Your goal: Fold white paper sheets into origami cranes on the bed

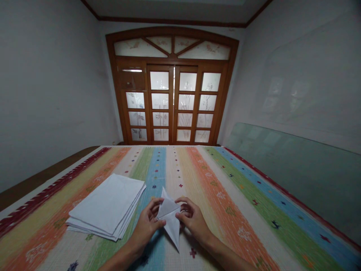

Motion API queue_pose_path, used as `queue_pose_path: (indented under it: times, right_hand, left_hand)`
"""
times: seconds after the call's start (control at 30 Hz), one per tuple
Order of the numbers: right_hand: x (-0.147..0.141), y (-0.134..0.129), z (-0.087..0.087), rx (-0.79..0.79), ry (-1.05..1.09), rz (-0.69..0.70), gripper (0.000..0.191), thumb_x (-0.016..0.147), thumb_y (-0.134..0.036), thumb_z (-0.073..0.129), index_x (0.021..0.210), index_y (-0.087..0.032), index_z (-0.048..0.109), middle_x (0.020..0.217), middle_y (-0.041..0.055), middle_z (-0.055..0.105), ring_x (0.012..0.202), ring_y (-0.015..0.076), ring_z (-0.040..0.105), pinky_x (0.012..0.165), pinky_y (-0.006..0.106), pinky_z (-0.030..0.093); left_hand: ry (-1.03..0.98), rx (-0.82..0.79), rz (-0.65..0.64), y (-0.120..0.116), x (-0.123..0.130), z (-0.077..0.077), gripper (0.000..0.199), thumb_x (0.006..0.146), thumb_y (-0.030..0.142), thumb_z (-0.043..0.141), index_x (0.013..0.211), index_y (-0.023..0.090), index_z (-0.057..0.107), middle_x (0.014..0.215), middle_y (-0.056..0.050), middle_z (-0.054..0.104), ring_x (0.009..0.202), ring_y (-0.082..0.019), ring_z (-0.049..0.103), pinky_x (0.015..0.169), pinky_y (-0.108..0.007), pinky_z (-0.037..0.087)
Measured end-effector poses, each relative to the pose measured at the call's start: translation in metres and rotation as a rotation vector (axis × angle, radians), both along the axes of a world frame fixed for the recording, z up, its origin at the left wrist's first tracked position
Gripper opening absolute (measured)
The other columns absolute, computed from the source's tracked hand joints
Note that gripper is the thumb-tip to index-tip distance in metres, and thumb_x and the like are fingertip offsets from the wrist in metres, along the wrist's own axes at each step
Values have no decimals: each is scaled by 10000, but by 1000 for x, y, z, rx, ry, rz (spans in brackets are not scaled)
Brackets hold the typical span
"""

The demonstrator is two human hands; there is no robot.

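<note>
Left hand (146, 227), right hand (193, 220) seemingly pinch folded paper (170, 220).

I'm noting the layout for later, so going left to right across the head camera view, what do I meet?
Stack of white paper → left hand → folded white paper → right hand → green-tinted glass pane

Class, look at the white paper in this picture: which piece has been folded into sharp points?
The pointed white paper fold between the left hand and right hand; the other white paper sheets lie flat in a squared stack.
</note>
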State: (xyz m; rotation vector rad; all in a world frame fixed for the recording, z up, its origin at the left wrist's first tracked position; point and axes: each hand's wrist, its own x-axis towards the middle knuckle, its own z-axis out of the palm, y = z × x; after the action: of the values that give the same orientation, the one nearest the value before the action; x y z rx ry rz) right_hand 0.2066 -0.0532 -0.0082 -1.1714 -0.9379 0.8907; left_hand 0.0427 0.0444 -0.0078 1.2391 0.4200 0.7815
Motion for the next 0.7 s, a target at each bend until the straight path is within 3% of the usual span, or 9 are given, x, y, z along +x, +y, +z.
queue_pose_path:
  times: [0.13, 0.27, 0.43, 0.53, 0.63, 0.7]
  right_hand:
    - [0, 0, 1, 22, -3, -36, 355, 690, -285, 784, 1014, -230, 648, 760, -46, 606, 525, 109, 575, 481, 209, 468]
    - [2, 1, -3, 19, -70, -40, 218, 695, -284, 776, 884, -191, 721, 762, 4, 674, 587, 148, 612, 526, 239, 486]
    - [5, 3, -6, 10, -104, -70, 149, 720, -306, 767, 767, -166, 753, 674, 24, 675, 588, 173, 628, 546, 258, 492]
    - [5, 1, 0, 103, -159, -159, 146, 726, -318, 783, 708, -175, 764, 789, 56, 685, 727, 202, 673, 598, 257, 520]
    - [6, -2, 7, 154, -167, -209, 184, 755, -372, 774, 727, -190, 784, 1018, 111, 701, 853, 229, 693, 610, 263, 542]
    - [6, -4, 9, 164, -180, -225, 210, 776, -404, 761, 742, -199, 788, 1015, 119, 717, 853, 236, 693, 605, 271, 541]
  left_hand:
    - [91, 44, 33, 0, -1, 1, 419, 586, 286, 916, 956, 167, 761, 1007, -103, 780, 967, -309, 708, 887, -367, 539]
    - [168, 108, 59, -1, -3, 6, 254, 632, 255, 850, 867, 171, 807, 919, -77, 797, 931, -308, 711, 867, -359, 542]
    - [185, 120, 99, -2, -3, 9, 395, 680, 309, 827, 1054, 182, 808, 1098, -111, 800, 1061, -333, 704, 973, -410, 527]
    - [203, 143, 97, -3, -1, 7, 484, 683, 364, 840, 1129, 183, 787, 1163, -129, 779, 1062, -335, 701, 916, -397, 552]
    - [229, 227, 86, -5, 0, 7, 409, 717, 426, 819, 1039, 173, 813, 1043, -129, 789, 972, -310, 702, 853, -367, 559]
    - [247, 333, 124, -5, 0, 8, 322, 772, 462, 776, 903, 172, 830, 919, -112, 761, 899, -279, 681, 821, -341, 549]
